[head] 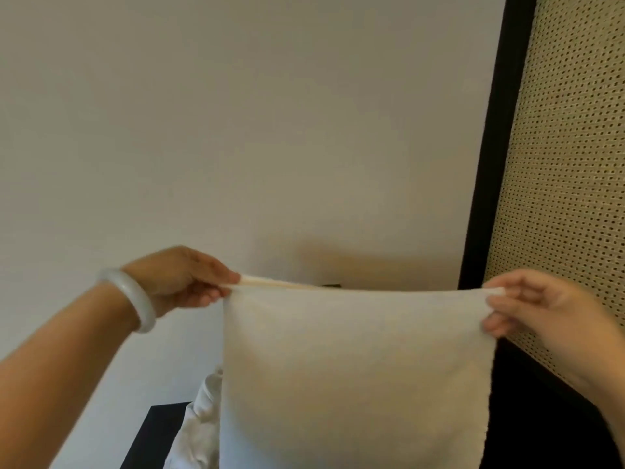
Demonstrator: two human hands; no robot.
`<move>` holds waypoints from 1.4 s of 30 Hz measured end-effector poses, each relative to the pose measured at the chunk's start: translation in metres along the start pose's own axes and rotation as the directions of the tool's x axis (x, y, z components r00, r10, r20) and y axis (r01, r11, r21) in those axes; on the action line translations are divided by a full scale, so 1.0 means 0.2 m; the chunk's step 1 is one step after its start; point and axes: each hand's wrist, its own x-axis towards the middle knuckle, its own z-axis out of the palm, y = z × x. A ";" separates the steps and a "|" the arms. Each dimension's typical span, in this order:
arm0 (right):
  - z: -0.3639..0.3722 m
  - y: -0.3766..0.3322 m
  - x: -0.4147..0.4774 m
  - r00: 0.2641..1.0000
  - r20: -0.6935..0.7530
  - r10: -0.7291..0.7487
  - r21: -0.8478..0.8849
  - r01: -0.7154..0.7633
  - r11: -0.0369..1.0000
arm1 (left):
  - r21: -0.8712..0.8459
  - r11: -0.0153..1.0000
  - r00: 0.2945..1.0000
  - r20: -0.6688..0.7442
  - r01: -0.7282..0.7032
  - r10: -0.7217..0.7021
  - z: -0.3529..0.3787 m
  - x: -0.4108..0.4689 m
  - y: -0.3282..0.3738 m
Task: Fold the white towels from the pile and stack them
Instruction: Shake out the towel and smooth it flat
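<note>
Head view: a white towel [355, 367] hangs spread out in the air, held up by its two top corners. Its upper edge runs nearly level between the hands and its lower part drops out of sight past the bottom of the picture. The left hand [179, 279] pinches the top left corner between thumb and curled fingers, so its grip is clamped on the towel. A little of the cloth is bunched and sticks out past the fingertips. A pale, milky bangle [135, 299] sits round the left wrist. The right hand [537, 306] pinches the top right corner in the same way, its grip also clamped on the towel, and a small tab of hem shows above the thumb. The sheet between the two hands looks flat, with only a slight sag along the top.

Below and left of the towel, a crumpled heap of white cloth [199, 428] lies on a dark worktop [155, 431]. It lies in from the worktop's far left corner and is partly hidden behind the towel's left edge. A plain light wall [236, 130] fills the background. On the right stands a black frame [490, 147] with a woven cane panel [568, 164] beside it, just behind the right hand.
</note>
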 end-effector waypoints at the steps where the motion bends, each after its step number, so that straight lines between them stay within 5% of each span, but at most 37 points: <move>1: 0.03 0.06 0.02 0.998 0.015 0.066 -0.019 -0.065 0.998 | -0.012 0.998 0.998 -0.002 0.061 -0.061 0.05 0.03 -0.06; 5: 0.09 0.19 0.08 0.978 0.021 0.205 -0.045 -0.204 0.978 | -0.105 0.980 0.983 -0.065 0.166 -0.174 0.17 0.15 -0.20; 13: -0.13 0.09 -0.03 0.993 -0.068 -0.100 -0.032 0.098 0.995 | -0.163 0.980 0.990 -0.108 -0.112 0.096 0.19 -0.04 -0.09; 17: -0.22 0.40 -0.32 0.985 0.058 0.162 -0.076 -0.157 0.985 | -0.114 0.992 0.999 -0.017 0.047 -0.049 0.30 -0.24 -0.54; 20: -0.19 0.71 -0.55 0.904 0.175 0.390 -0.192 -0.358 0.914 | -0.019 0.965 0.965 -0.017 0.261 -0.261 0.45 -0.35 -0.98; 25: -0.11 1.05 -0.88 0.735 0.316 0.600 -0.499 -0.409 0.764 | 0.116 0.865 0.870 0.011 0.488 -0.492 0.61 -0.47 -1.50; 28: -0.11 1.11 -0.98 0.733 0.310 0.605 -0.590 -0.351 0.727 | 0.134 0.850 0.858 0.003 0.509 -0.514 0.63 -0.51 -1.61; 33: -0.18 1.10 -1.06 0.749 0.333 0.574 -0.679 -0.232 0.696 | 0.355 0.833 0.878 0.066 0.424 -0.475 0.64 -0.58 -1.60; 37: -0.20 1.05 -1.01 0.633 0.427 0.646 -0.828 -0.013 0.560 | 0.640 0.704 0.822 0.194 0.309 -0.536 0.66 -0.63 -1.52; 40: -0.06 0.99 -0.98 0.731 0.462 0.502 -0.795 0.091 0.599 | 0.894 0.439 0.942 0.220 -0.091 -0.253 0.74 -0.63 -1.46; 42: 0.10 0.96 -1.01 0.732 0.540 0.415 -0.704 0.123 0.699 | 0.826 0.500 0.939 0.338 -0.262 -0.067 0.84 -0.61 -1.44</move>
